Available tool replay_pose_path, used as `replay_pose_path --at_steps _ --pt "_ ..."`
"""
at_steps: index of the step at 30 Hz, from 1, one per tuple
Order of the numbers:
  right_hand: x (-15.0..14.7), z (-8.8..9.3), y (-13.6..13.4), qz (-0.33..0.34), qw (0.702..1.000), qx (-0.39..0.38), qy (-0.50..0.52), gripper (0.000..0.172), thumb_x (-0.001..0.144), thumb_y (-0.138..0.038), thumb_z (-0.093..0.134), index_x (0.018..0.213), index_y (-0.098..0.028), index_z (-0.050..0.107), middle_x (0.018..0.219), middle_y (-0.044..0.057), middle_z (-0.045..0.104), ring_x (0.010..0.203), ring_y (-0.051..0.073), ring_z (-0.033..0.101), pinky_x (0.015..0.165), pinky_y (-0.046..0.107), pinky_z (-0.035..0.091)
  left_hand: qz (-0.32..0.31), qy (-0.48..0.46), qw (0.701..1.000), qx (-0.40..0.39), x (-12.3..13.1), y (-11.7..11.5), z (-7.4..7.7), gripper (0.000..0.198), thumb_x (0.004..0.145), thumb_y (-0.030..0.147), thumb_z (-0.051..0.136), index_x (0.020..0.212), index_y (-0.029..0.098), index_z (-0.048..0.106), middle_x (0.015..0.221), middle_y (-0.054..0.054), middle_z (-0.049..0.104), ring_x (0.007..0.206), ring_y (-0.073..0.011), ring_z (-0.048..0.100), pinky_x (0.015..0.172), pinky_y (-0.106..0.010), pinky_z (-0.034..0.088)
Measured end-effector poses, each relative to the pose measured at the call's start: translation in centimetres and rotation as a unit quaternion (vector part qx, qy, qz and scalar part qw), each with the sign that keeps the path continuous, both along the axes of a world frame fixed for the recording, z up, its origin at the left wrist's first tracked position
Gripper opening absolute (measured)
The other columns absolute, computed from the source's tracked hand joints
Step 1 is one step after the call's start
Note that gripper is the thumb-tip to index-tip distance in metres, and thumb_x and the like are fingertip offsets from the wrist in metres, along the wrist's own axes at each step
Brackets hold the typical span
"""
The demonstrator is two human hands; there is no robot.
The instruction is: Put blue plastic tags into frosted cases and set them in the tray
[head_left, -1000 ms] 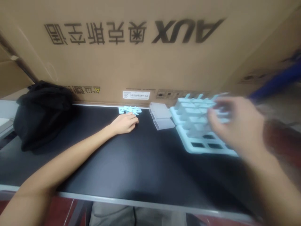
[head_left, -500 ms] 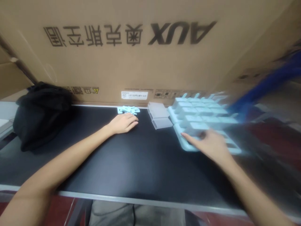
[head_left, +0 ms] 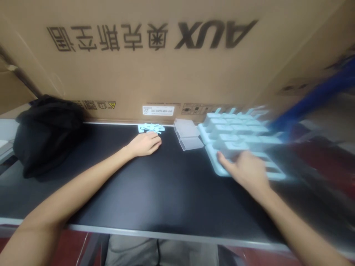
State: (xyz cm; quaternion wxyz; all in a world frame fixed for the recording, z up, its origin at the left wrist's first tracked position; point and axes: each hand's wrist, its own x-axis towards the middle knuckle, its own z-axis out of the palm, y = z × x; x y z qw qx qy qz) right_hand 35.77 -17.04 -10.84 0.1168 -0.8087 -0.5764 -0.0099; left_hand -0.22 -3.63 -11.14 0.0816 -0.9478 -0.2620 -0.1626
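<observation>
The light-blue grid tray [head_left: 213,162] sits at the counter's [head_left: 166,195] far right. The right hand [head_left: 252,173], raised over it a second ago, is now down at its near row, where work seems centred; whether that grip pinches anything is hidden. The left hand [head_left: 145,144] stays curled beside light-blue plastic pieces [head_left: 152,127], its grip also unclear.

Extends 2 bare forearms [head_left: 85,184] forward and inward, seen from above. Angles the left one in from the lower left, bent at the elbow [head_left: 41,229], with the left hand [head_left: 145,144] back up and its fingers [head_left: 156,145] loosely curled. Slants the right one in from the lower right. Turns the right hand [head_left: 251,168] back up, thumb [head_left: 225,162] spread leftward, other fingers blurred and bent downward, grip unclear.
</observation>
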Motion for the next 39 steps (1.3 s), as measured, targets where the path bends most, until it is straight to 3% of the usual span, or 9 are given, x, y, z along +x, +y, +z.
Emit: replay_pose_path --at_steps 4,8,11,15,18,23,29,34,39 --pt "0.3 0.6 -0.2 -0.018 0.999 0.041 0.028 0.062 0.094 -0.071 0.041 0.094 -0.014 0.065 0.074 0.022 0.068 0.074 0.039 0.069 0.066 0.045 0.047 -0.007 -0.055 0.998 -0.025 -0.2 -0.3 0.2 0.033 0.11 0.033 0.038 0.098 0.019 0.066 0.099 -0.008 0.07 0.092 -0.022 0.065 0.078 -0.034 0.049" --pt "-1.6 2.1 -0.6 -0.038 0.993 0.11 -0.027 0.062 0.092 -0.068 0.042 0.108 -0.01 0.06 0.083 0.024 0.068 0.076 0.04 0.067 0.061 0.043 0.043 -0.008 -0.269 0.954 -0.132 0.4 -1.3 0.5 0.026 0.11 0.04 0.043 0.106 0.02 0.059 0.088 -0.003 0.065 0.076 -0.0164 0.06 0.072 -0.031 0.046" --pt "-5.4 3.6 -0.3 0.059 0.991 0.1 -0.07 0.051 0.086 -0.062 0.053 0.107 -0.015 0.056 0.089 0.017 0.068 0.078 0.034 0.067 0.06 0.036 0.039 -0.075 -0.392 0.891 -0.217 1.7 -2.5 1.1 0.029 0.106 0.047 0.053 0.12 0.022 0.051 0.079 0.003 0.055 0.066 -0.0129 0.052 0.066 -0.028 0.043" --pt "-10.6 4.9 1.3 0.22 0.962 0.111 -0.114 0.035 0.088 -0.048 0.054 0.105 -0.018 0.055 0.097 0.013 0.069 0.084 0.027 0.066 0.061 0.032 0.035 -0.149 -0.428 0.836 -0.31 3.4 -3.9 2.1 0.038 0.103 0.049 0.061 0.127 0.022 0.051 0.083 0.001 0.057 0.069 -0.012 0.054 0.064 -0.026 0.044" --pt "-12.3 4.8 2.4 0.273 0.945 0.128 -0.122 0.033 0.091 -0.041 0.05 0.112 -0.016 0.055 0.102 0.013 0.07 0.087 0.027 0.067 0.062 0.032 0.035 -0.12 -0.436 0.811 -0.372 3.6 -3.9 2.6 0.029 0.1 0.047 0.067 0.111 0.02 0.062 0.083 0.0 0.062 0.066 -0.01 0.055 0.061 -0.024 0.045" --pt "-11.6 3.7 2.3 0.255 0.956 0.108 -0.097 0.036 0.09 -0.04 0.051 0.117 -0.016 0.054 0.094 0.012 0.071 0.082 0.027 0.066 0.059 0.032 0.033 -0.07 -0.469 0.759 -0.447 1.9 -1.3 2.7 0.028 0.089 0.041 0.08 0.087 0.018 0.064 0.074 0.001 0.064 0.061 -0.0088 0.058 0.059 -0.023 0.049" --pt "-9.6 3.5 0.8 0.215 0.966 0.115 -0.082 0.041 0.09 -0.045 0.051 0.118 -0.015 0.053 0.086 0.012 0.069 0.071 0.027 0.063 0.056 0.033 0.028 0.086 -0.626 0.662 -0.403 -1.6 3.7 2.2 0.022 0.084 0.028 0.079 0.082 0.02 0.059 0.076 0.002 0.064 0.065 -0.0067 0.058 0.059 -0.017 0.047" --pt "-9.8 3.4 0.4 0.238 0.957 0.141 -0.086 0.037 0.085 -0.043 0.053 0.112 -0.017 0.053 0.088 0.012 0.07 0.071 0.026 0.062 0.056 0.032 0.026 0.213 -0.604 0.689 -0.339 -2.9 5.5 0.5 0.02 0.088 0.029 0.076 0.08 0.02 0.061 0.08 0.0 0.066 0.062 -0.0082 0.055 0.051 -0.018 0.038" --pt "-10.3 2.9 0.6 0.259 0.951 0.137 -0.096 0.035 0.082 -0.041 0.054 0.107 -0.017 0.054 0.082 0.009 0.068 0.068 0.025 0.063 0.056 0.031 0.024 0.228 -0.552 0.752 -0.28 -2.5 5.8 -0.3 0.015 0.088 0.032 0.075 0.083 0.02 0.069 0.085 -0.002 0.071 0.074 -0.0137 0.062 0.062 -0.023 0.048"
